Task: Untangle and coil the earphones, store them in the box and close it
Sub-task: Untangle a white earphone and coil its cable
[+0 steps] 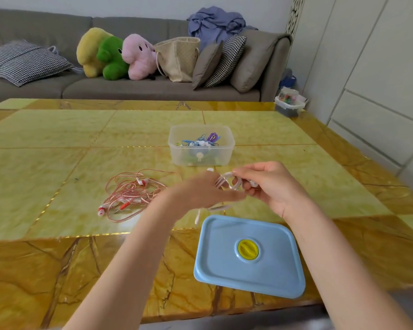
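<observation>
White earphones [228, 184] are partly coiled in loops between my hands, above the table. My right hand [270, 186] pinches the coil and an earbud. My left hand [200, 190] is blurred and holds the cord's other side; a loose end with the plug hangs down to the table. Tangled red earphones [134, 192] lie on the table to the left. The clear plastic box [221, 158] stands open behind my hands with blue, purple and white earphones inside. Its blue lid [267, 272] with a yellow knob lies flat near the front edge.
The yellow marble table [57, 139] spreads wide to the left and far side. A grey sofa [129, 89] with plush toys, cushions and a bag stands behind it. A small container [289, 107] sits on the floor at the right.
</observation>
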A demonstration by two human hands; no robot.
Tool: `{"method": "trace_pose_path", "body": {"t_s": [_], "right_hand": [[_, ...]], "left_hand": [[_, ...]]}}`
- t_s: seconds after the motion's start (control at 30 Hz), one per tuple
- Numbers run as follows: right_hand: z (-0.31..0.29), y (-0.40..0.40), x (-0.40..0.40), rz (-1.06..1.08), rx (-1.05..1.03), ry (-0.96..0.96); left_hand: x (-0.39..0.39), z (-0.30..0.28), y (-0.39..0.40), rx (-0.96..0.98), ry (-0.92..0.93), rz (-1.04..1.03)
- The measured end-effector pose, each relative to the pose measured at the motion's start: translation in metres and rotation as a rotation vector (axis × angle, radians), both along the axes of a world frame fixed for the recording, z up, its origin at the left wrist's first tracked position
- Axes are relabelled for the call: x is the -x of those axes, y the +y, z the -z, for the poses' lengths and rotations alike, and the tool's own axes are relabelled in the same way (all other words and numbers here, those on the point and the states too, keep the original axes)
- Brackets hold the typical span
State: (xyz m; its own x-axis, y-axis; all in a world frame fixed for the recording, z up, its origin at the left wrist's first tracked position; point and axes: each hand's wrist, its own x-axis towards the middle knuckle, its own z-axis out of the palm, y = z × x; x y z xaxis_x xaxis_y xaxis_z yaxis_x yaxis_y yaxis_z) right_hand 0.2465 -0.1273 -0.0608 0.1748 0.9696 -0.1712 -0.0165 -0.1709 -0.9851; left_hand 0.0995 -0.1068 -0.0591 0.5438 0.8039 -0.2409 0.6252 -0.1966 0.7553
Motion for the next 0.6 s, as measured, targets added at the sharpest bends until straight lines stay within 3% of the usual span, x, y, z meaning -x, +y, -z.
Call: {"method": "trace_pose_path", "body": {"t_s": [0.07, 0.13, 0.33, 0.47, 0.6], "right_hand": [[0.003, 0.002, 0.002, 0.039, 0.013, 0.006], [0.003, 0.003, 0.004, 0.071, 0.015, 0.057], [-0.005, 0.002, -0.002, 0.026, -0.043, 0.277], [-0.011, -0.004, -0.009, -0.244, -0.055, 0.182], [-0.015, -0.009, -0.007, -0.324, -0.065, 0.056]], "left_hand": [[-0.013, 0.006, -0.003, -0.165, 0.185, 0.008], [-0.018, 0.009, -0.002, -0.203, 0.189, -0.045], [-0.008, -0.002, -0.006, 0.018, -0.187, -0.032], [0.003, 0.001, -0.006, 0.186, -0.38, 0.026], [0.005, 0.002, -0.005, 0.198, -0.364, 0.028]]}}
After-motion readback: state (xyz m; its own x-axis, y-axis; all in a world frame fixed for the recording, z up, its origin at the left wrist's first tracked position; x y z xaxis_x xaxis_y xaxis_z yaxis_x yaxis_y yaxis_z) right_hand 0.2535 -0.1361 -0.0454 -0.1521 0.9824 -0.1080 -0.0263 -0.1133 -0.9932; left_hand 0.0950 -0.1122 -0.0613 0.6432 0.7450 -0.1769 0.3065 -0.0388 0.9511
